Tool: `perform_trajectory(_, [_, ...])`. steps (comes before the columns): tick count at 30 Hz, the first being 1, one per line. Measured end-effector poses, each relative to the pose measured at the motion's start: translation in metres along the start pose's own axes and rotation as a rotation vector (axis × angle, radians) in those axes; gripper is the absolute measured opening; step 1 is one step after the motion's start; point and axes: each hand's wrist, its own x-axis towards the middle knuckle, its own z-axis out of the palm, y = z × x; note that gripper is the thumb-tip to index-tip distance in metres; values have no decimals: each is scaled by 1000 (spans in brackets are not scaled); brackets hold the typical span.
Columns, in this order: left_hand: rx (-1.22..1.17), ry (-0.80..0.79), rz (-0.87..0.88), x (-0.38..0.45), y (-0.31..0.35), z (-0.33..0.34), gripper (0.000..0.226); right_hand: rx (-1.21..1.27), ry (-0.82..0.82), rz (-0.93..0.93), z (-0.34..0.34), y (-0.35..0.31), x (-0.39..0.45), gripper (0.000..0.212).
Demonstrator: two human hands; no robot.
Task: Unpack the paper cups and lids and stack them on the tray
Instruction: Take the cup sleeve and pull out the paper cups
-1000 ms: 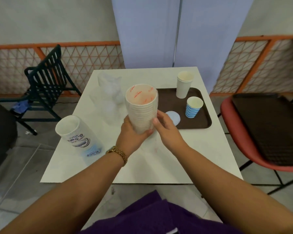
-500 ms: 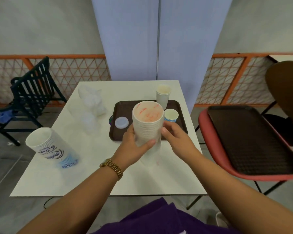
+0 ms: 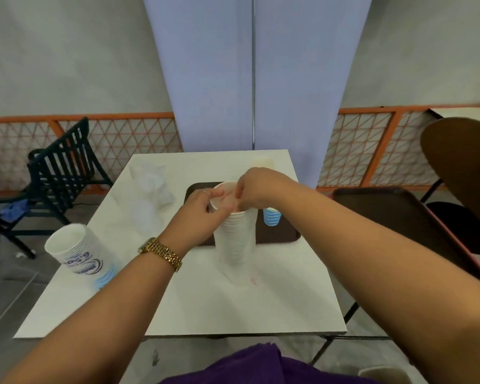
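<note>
Both hands at the rim of a tall cup stack

Left hand [image 3: 198,214] grips the paper cup stack [image 3: 234,239] near its top; right hand [image 3: 257,189] pinches its rim; the brown tray [image 3: 283,234] lies just behind both

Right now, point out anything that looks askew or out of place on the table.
The printed cup stack near the table's left edge leans sideways, off the brown tray. Crumpled clear wrap lies loose behind it. Both hands pinch the tall stack's rim.
</note>
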Motion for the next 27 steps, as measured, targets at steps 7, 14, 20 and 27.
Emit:
perform_trajectory(7, [86,-51,16,8,-5,-8,59,54,199,-73,4,3,3,6])
perform_trajectory(14, [-40,31,81,23,19,-25,49,582,361,-167,-49,13,-18,9])
perform_trajectory(20, [-122,98,163,43,52,-50,34,916,493,-153,-66,13,-22,20])
perform_trajectory(27, [-216,141,182,56,67,-71,16,1151,689,-128,-69,19,-32,10])
